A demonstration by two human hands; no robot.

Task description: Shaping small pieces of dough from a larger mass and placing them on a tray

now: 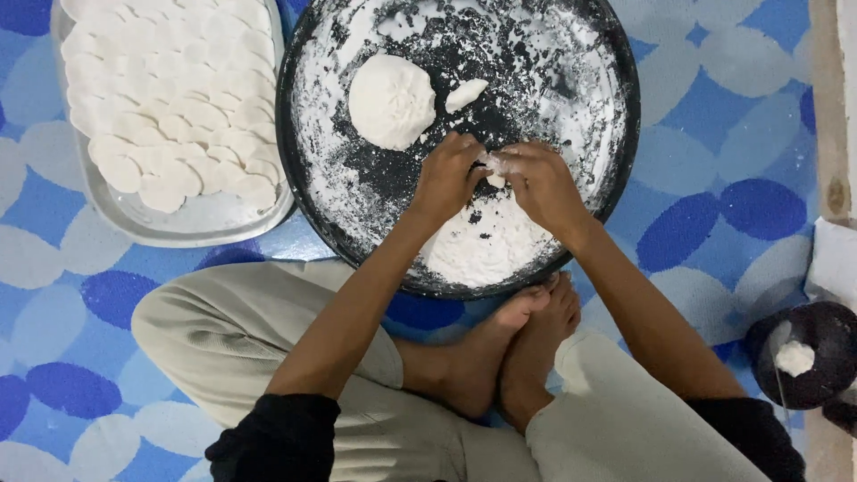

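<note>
Sitting cross-legged on the mat (pixel 714 134), blue with pale ovals. Everything laid out in front so I reach it without shifting.

Black pan (pixel 625 107) dead centre, near rim almost at my feet (pixel 527 344). It's the work surface, floured all over; a thicker flour heap (pixel 486 245) sits on the near side, just under my hands, probably so I can dust as I go.

Steel tray (pixel 210 223) to the left of the pan, rims close together. It holds the flat discs (pixel 170 98), laid overlapping in rows to pack more in.

Dough lump (pixel 391 100) in the far half of the pan, apart from my hands. A small scrap (pixel 466 94) lies just beside it on the right.

Small black bowl (pixel 808 357) off at my right knee, something white in it. Can't tell what.

Left hand (pixel 449 178) and right hand (pixel 538 186) meet fingertip to fingertip over the pan, near the middle. Both curled in tight, pinching one small white dough piece (pixel 494 166) between them. Fingers mostly cover it, so its shape isn't readable. Held low over the flour, likely so anything that drops stays in the pan. Wrists angle in from either side, forearms clear of the rim.
</note>
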